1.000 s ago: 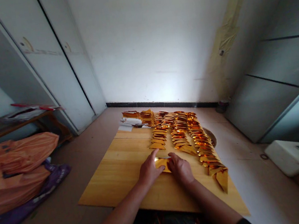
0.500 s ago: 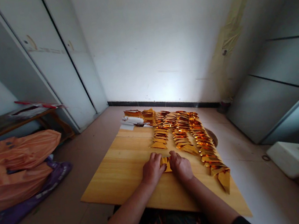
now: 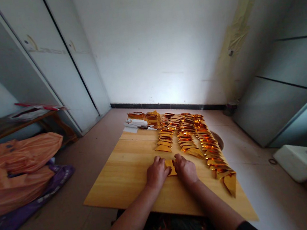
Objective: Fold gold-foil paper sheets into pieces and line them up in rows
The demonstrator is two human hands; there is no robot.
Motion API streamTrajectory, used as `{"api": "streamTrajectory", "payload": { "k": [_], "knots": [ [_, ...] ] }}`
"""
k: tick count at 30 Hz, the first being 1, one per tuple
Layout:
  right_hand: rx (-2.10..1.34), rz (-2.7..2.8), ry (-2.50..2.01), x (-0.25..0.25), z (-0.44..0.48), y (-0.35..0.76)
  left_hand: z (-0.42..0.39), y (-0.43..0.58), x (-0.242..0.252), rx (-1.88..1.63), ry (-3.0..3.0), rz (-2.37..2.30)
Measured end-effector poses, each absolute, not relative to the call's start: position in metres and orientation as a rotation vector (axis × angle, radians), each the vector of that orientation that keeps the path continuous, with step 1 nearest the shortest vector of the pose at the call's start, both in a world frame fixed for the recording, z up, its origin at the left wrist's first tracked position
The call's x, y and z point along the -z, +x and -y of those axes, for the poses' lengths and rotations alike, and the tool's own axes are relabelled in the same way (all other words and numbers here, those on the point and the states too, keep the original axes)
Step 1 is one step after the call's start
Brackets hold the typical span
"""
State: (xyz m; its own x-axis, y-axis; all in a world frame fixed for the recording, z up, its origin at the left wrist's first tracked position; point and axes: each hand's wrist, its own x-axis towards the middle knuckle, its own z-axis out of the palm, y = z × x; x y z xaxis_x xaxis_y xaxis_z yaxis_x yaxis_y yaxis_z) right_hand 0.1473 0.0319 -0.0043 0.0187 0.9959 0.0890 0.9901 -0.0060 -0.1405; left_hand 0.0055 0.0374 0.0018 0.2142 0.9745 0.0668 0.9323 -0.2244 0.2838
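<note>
A small piece of gold foil paper [image 3: 171,167] lies flat on the wooden board [image 3: 116,177], between my two hands. My left hand [image 3: 156,172] is closed on its left end, thumb pointing inward. On the right end, my right hand [image 3: 185,168] has its fingers curled and pressed together. Beyond my hands, folded gold foil pieces [image 3: 186,125] stand in several overlapping rows, running down the board's right side to a larger folded piece [image 3: 230,183].
At the board's far left corner are stacked foil sheets [image 3: 152,119] and white paper [image 3: 131,129]. An orange bag [image 3: 20,168] lies on the floor at left by a wooden bench [image 3: 57,122]. A white box [image 3: 300,163] is at right.
Both hands stay nearly in place on the foil piece. The view has shifted very slightly; the rows of folded pieces look the same.
</note>
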Motion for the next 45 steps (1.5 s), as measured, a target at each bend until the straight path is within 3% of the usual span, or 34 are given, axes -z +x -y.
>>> {"api": "streamTrajectory", "payload": {
  "k": [10, 27, 36, 45],
  "knots": [
    [0.080, 2.110, -2.134, 0.003, -0.029, 0.146, -0.031, 0.006, -0.006, -0.226, 2.321, -1.913],
    [0.125, 2.132, -2.112, -0.004, -0.029, 0.151, -0.049, 0.002, -0.011, -0.425, 2.549, -1.684],
    [-0.064, 2.028, -2.181, -0.014, -0.031, 0.156, -0.054, -0.011, -0.009, -0.406, 2.499, -1.633],
    [-0.346, 1.994, -1.805, -0.014, -0.015, 0.140, -0.047, -0.014, -0.010, -0.423, 2.469, -1.633]
  ]
}}
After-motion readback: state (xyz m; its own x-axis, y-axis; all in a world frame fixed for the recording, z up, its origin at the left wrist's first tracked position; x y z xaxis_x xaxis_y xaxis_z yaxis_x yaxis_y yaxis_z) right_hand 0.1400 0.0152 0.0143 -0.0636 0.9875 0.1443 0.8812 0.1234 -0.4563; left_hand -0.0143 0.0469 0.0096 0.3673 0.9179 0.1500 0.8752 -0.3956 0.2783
